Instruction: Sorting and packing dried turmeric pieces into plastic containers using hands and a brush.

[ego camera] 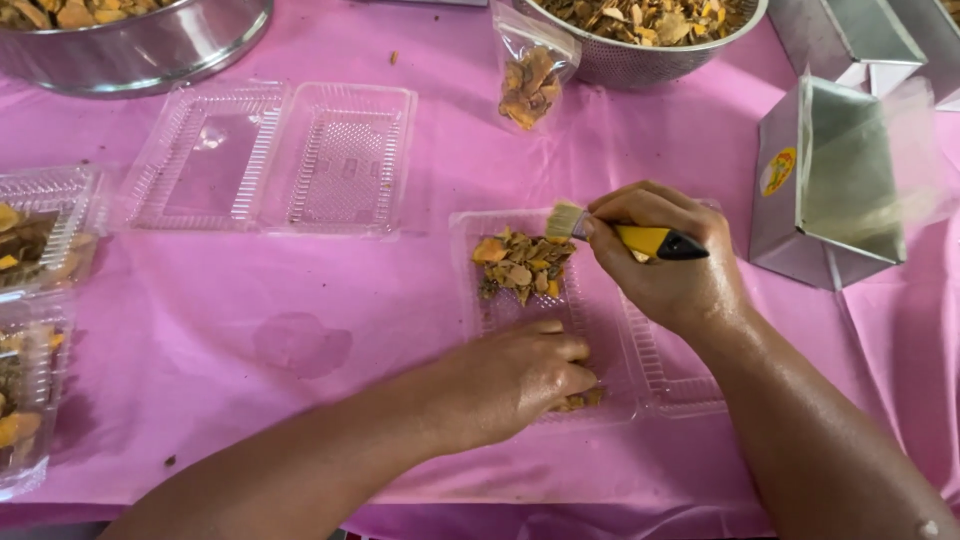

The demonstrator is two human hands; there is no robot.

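Note:
My right hand [665, 262] grips a small brush [640, 238] with a yellow and black handle; its bristles touch a pile of dried orange-brown slices [522, 264] lying in an open clear plastic clamshell box [660, 380]. My left hand [520, 375] rests on the near part of that box, fingers curled over a few slices at its front edge. The box lies on a pink tablecloth [300, 330].
An empty open clamshell box [275, 155] lies at the upper left. Filled clamshell boxes [30, 300] sit at the left edge. Two metal bowls of slices [130, 45] [640, 30] stand at the back, a small filled plastic bag [530, 75] between them. Silver foil pouches [835, 180] stand at right.

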